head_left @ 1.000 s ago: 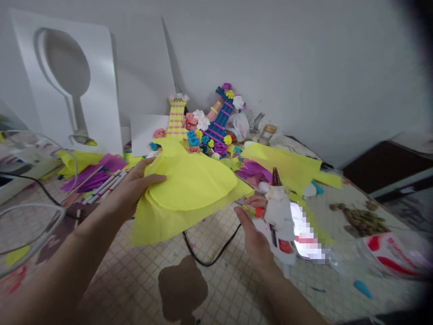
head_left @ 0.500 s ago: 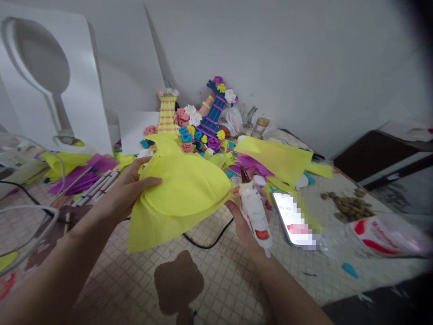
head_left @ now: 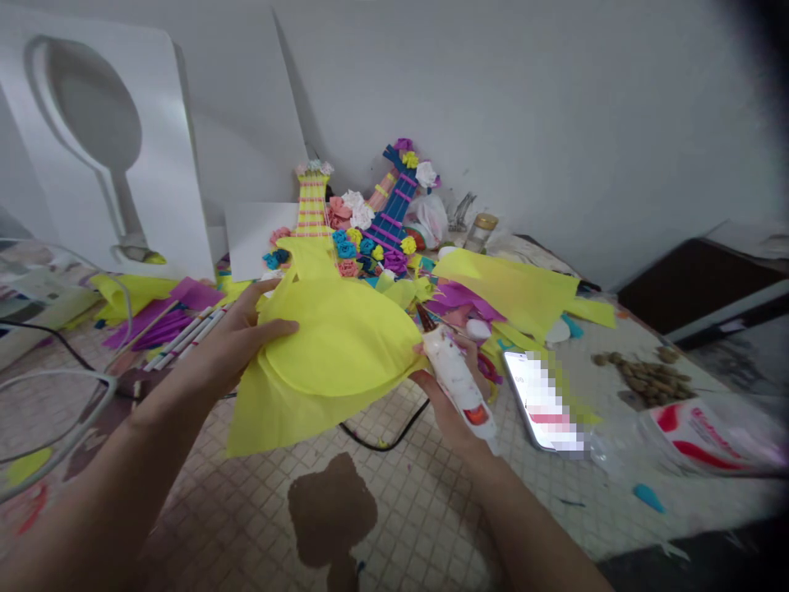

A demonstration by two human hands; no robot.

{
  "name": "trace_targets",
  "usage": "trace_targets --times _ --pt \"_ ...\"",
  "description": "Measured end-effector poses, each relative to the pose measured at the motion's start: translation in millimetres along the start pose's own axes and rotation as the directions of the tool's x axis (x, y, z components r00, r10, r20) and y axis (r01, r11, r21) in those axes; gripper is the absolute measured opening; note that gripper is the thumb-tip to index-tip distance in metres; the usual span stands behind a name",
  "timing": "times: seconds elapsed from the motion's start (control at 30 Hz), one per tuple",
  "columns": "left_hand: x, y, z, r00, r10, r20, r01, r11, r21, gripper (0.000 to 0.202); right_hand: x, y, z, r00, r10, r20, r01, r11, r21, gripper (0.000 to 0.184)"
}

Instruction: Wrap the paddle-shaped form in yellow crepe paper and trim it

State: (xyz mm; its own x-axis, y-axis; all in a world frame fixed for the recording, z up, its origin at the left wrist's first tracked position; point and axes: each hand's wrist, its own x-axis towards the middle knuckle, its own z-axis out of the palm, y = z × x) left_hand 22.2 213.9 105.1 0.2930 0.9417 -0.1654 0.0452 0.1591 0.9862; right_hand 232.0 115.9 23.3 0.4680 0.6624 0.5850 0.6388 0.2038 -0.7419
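Observation:
My left hand [head_left: 228, 341] grips the left side of a yellow paper sheet [head_left: 326, 353], thumb on top, holding it above the tiled table [head_left: 246, 501]. A round yellow disc shape shows under or in the sheet. My right hand [head_left: 447, 395] is wrapped round a white glue gun [head_left: 456, 378]. Its dark nozzle points up and left and touches the sheet's right edge. A black cord [head_left: 382, 432] runs from under the sheet across the table.
A phone [head_left: 542, 399] lies lit just right of the glue gun. Behind stand paper guitars with paper flowers [head_left: 363, 222], yellow and purple paper scraps [head_left: 505, 288], striped sticks [head_left: 185, 333], a jar [head_left: 479, 232], a pile of nuts [head_left: 644, 378] and a plastic bag [head_left: 708, 436]. White foam boards [head_left: 111, 140] lean at left.
My right hand brought the glue gun from beside the phone leftward, until its nozzle met the sheet's right edge. My left hand kept holding the sheet.

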Motion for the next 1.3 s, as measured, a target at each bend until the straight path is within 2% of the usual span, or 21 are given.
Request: trace_targets --times 0.13,0.33,0.47,0.6,0.73,0.93,1.07,1.3 --pt "0 -3 -1.8 1.000 0.008 0.021 -0.009 1.000 0.023 0.060 -1 2 1 1.000 0.020 0.004 -0.020 1.000 -0.013 0.031" --pt "2 -7 -11.2 0.995 0.093 0.041 -0.095 0.994 0.062 0.066 -3 11 2 0.999 -0.040 0.036 0.041 0.999 -0.034 0.026" --pt "1 -6 -15.7 0.991 0.124 0.060 -0.129 0.987 0.097 0.067 -4 8 4 0.996 -0.076 0.041 0.078 0.996 -0.049 0.027" --pt "-1 0 -14.9 0.993 0.107 0.056 -0.111 0.991 0.079 0.063 -4 3 3 0.997 -0.065 0.035 0.067 0.996 -0.054 0.026" --pt "-2 5 -14.3 0.991 0.131 0.003 -0.131 0.989 0.069 0.060 -3 2 2 0.996 -0.091 0.001 0.091 0.996 0.003 0.021" --pt "1 0 -16.5 0.990 0.139 0.035 -0.141 0.987 0.080 0.061 -7 14 0 0.981 -0.183 0.063 0.184 0.983 -0.004 0.014" --pt "8 -5 -20.1 0.988 0.155 0.001 -0.155 0.987 0.030 0.060 -8 23 0 0.970 -0.229 0.076 0.230 0.973 0.001 0.014" --pt "12 -4 -22.0 0.996 0.067 -0.057 -0.067 0.998 -0.001 0.060 -8 28 5 0.958 -0.279 0.066 0.276 0.960 0.052 0.013"
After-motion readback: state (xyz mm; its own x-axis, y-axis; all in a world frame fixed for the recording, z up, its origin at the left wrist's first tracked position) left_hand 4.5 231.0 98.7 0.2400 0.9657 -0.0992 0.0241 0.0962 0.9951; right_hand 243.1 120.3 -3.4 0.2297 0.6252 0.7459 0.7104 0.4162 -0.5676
